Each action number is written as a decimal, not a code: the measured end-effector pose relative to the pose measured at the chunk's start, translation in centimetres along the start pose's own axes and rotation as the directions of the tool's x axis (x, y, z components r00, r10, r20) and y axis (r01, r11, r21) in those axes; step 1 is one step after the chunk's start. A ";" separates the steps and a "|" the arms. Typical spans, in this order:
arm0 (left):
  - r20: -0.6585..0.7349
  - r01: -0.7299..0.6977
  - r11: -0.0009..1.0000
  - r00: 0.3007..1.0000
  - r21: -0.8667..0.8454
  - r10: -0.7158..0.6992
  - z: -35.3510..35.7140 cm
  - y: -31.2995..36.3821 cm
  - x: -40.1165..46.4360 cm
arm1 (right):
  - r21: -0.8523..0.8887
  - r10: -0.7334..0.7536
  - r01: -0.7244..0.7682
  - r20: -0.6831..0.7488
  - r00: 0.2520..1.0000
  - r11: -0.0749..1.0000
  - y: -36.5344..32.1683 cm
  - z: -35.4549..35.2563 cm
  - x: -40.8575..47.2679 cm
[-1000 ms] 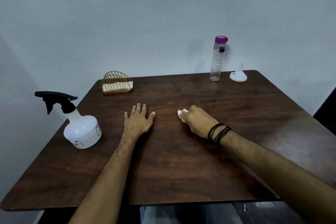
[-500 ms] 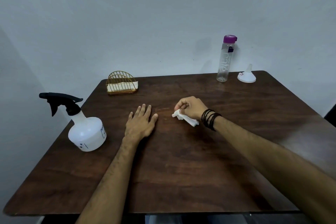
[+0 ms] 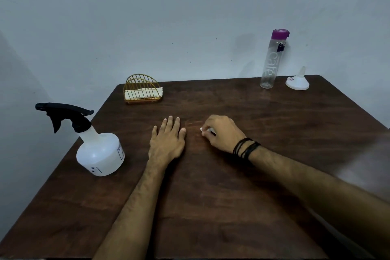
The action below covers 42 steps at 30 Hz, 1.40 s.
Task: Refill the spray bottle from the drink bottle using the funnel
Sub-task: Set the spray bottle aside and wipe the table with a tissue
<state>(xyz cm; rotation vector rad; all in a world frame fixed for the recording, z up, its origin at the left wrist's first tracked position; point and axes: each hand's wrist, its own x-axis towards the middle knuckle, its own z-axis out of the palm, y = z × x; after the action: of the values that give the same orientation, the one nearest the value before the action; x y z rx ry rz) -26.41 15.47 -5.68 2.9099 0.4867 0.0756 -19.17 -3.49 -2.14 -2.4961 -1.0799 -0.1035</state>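
Note:
A white spray bottle [image 3: 99, 152] with a black trigger head stands at the table's left edge. At the back right stands a clear drink bottle [image 3: 272, 59] with a purple cap on, and beside it a white funnel [image 3: 297, 82] rests spout up. My left hand [image 3: 167, 139] lies flat on the wood, fingers straight. Just to its right, my right hand [image 3: 221, 133] grips a crumpled white tissue [image 3: 205, 130] against the tabletop; most of the tissue is hidden under the fingers.
A gold wire napkin holder [image 3: 142, 88] with white napkins sits at the back left of the dark wooden table [image 3: 232, 207]. A pale wall rises right behind the table. The table's left edge is close to the spray bottle.
My right hand has slid the tissue back and forth over the middle of the table and now bunches it tighter under the fingers. My left hand has stayed flat in place.

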 end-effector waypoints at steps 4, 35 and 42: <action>-0.029 0.036 0.999 0.999 -0.003 -0.037 0.0 0.0 0.0 | 0.047 0.097 -0.095 -0.036 0.995 0.994 -0.4 0.9 4.7; -0.025 0.075 0.997 0.997 -0.016 -0.075 -0.1 -0.3 0.1 | -0.043 -0.167 0.168 0.035 0.985 0.985 0.4 -0.3 -3.0; -0.016 0.075 0.997 0.997 -0.014 -0.076 -0.3 -0.2 0.0 | -0.136 0.044 -0.047 -0.020 0.999 0.990 5.9 -2.9 -0.7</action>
<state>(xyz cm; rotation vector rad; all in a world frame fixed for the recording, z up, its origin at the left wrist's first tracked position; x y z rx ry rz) -26.51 15.74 -5.45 2.8761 0.5960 0.0916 -15.17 -8.73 -1.71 -2.6352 -1.0405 -0.1907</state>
